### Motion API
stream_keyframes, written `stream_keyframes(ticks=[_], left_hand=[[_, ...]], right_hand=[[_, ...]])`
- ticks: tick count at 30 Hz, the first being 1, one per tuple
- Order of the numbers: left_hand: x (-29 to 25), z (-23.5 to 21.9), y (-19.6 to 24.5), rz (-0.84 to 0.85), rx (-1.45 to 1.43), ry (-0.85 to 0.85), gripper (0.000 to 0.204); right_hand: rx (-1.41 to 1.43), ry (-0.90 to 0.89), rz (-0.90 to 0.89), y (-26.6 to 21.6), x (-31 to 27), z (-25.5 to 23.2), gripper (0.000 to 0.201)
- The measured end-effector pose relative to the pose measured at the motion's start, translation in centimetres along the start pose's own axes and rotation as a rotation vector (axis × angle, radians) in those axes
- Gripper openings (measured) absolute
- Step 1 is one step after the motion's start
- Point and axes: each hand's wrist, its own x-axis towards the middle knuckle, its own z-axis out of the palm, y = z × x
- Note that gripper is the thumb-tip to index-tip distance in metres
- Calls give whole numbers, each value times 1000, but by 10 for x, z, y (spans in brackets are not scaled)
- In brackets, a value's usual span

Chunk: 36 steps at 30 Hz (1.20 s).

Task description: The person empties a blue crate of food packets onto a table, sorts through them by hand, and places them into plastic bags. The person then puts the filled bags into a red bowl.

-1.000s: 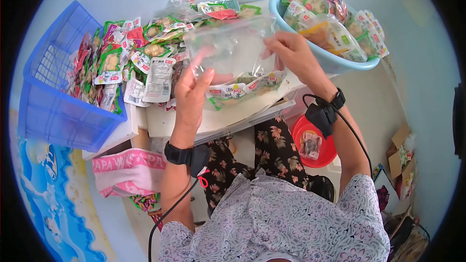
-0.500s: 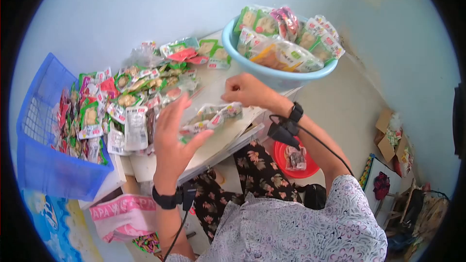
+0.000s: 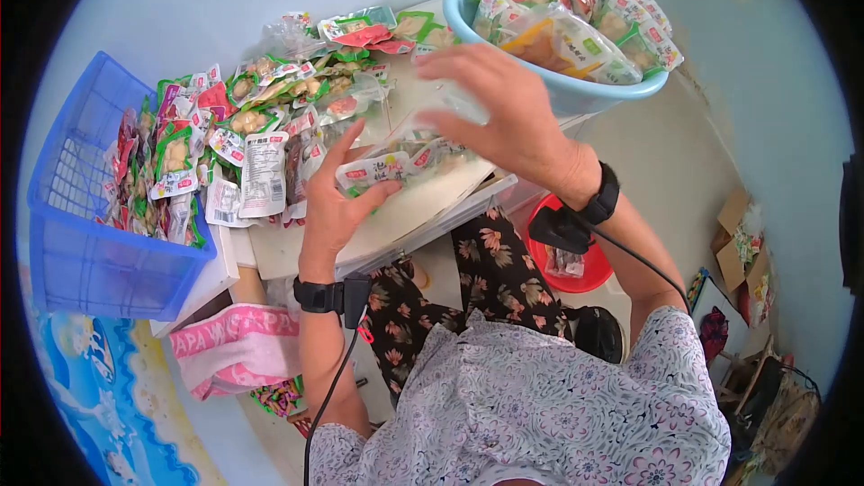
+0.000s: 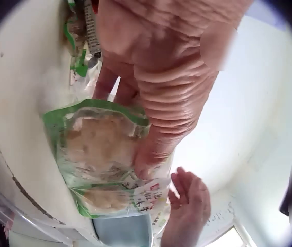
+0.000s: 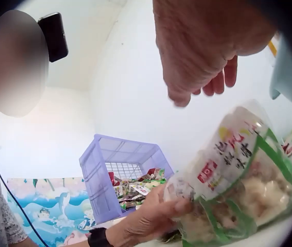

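Note:
My left hand (image 3: 335, 202) grips one side of a clear bag of green-edged food packets (image 3: 387, 171) at the table's front edge. In the left wrist view the thumb of the left hand (image 4: 158, 77) lies over the packets (image 4: 104, 144), fingers behind them. My right hand (image 3: 504, 108) is raised over the bag's right side, fingers extended and slightly blurred, holding nothing. The right wrist view shows the right hand (image 5: 207, 56) above the bag (image 5: 238, 180), apart from it, while the left hand (image 5: 153, 213) holds its near end.
A blue basket (image 3: 135, 261) of packets stands at the left, beside a pile of loose packets (image 3: 263, 171). At the back right is a light blue basin (image 3: 576, 94) holding bagged packets. A red basin (image 3: 589, 279) sits low at the right; a pink towel (image 3: 238, 351) hangs at the left.
Both hands held up a clear bag's opening at first, then parted. Now the left hand is back on the bag, and the right has opened and risen above it.

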Motion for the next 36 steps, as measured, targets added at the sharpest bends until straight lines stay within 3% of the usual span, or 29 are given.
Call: stream_keyframes(ticks=[3,6,9,12,15,18,21,24,25,28,31,36], left_hand=[[-1,3,-12,-50,-110,-1,81],[-9,6,-19,-125,-140,-29,74],[-17,10,-24,-178,-110,-41,62],[-22,14,-24,-178,-65,-23,46],[-21,13,-25,-174,67,-34,42],[-25,18,-43,-41,-104,77,44],[-26,16,-16,-49,-221,157,47],[-6,23,16,162,-500,241,52],[-1,25,20,178,-454,252,61],[13,41,53,211,-553,160,70],[10,57,44,161,-471,90,71],[-13,71,23,50,-471,3,70]], right_hand=[[82,-304,-147,-13,5,3,50],[93,-687,65,-8,-4,11,57],[69,-706,89,1,-5,15,54],[-36,-839,161,-5,-4,18,53],[-59,-659,65,2,-16,23,34],[47,-545,79,-1,-15,12,24],[168,-495,241,-6,-3,-13,33],[294,-425,379,-15,22,-53,40],[333,-405,427,-15,32,-69,43],[214,-188,491,-1,59,-116,41],[248,-32,582,34,78,-162,40],[161,-111,681,131,75,-213,39]])
